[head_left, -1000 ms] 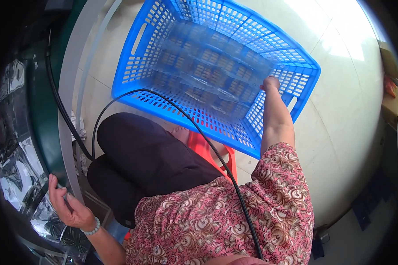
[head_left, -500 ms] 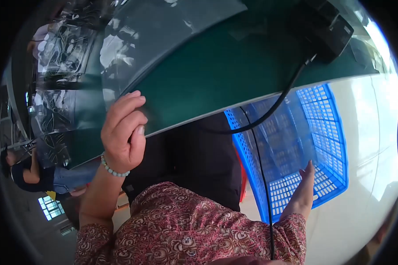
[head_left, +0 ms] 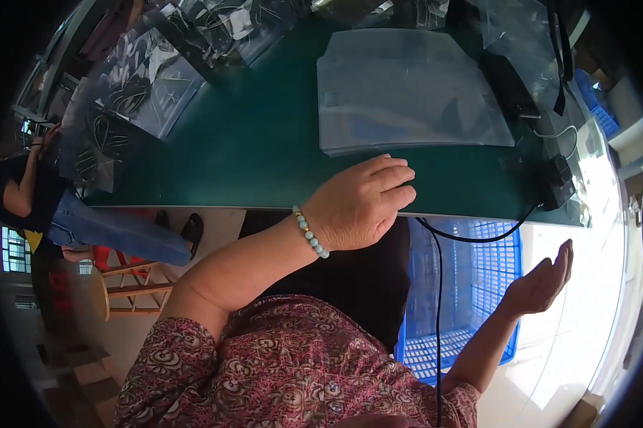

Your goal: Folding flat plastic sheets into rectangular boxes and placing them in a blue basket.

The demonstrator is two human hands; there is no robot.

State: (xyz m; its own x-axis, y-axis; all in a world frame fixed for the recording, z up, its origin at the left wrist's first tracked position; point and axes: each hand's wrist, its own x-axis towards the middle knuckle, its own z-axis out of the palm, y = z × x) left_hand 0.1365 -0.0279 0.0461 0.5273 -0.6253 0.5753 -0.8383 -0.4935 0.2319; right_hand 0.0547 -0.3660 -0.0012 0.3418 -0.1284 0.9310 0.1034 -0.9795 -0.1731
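Note:
My left hand (head_left: 364,203), with a bead bracelet (head_left: 311,233) at its wrist, is over the front edge of the green tabletop (head_left: 250,160). Its fingers are loosely bent with gaps between them, and nothing shows in them; the palm side is hidden. Just beyond its fingertips, flat clear plastic sheets or bags (head_left: 414,93) lie stacked. Out to the right, my right hand (head_left: 539,285) is raised off the table beside a blue plastic basket (head_left: 496,267). That hand holds nothing visible, and its fingers are stretched out.
Clear bags with cords or cables (head_left: 140,89) lie along the table's left and back. At the right are a dark oblong device (head_left: 510,85) and a black box (head_left: 558,182) with a cable. A black cable (head_left: 439,307) hangs before me. Another person (head_left: 36,185) stands at far left near a wooden stool (head_left: 132,289).
The view has turned and drawn back, showing more tabletop. My left hand has moved rightward along the table edge. My right hand has swung from over the basket to its right side.

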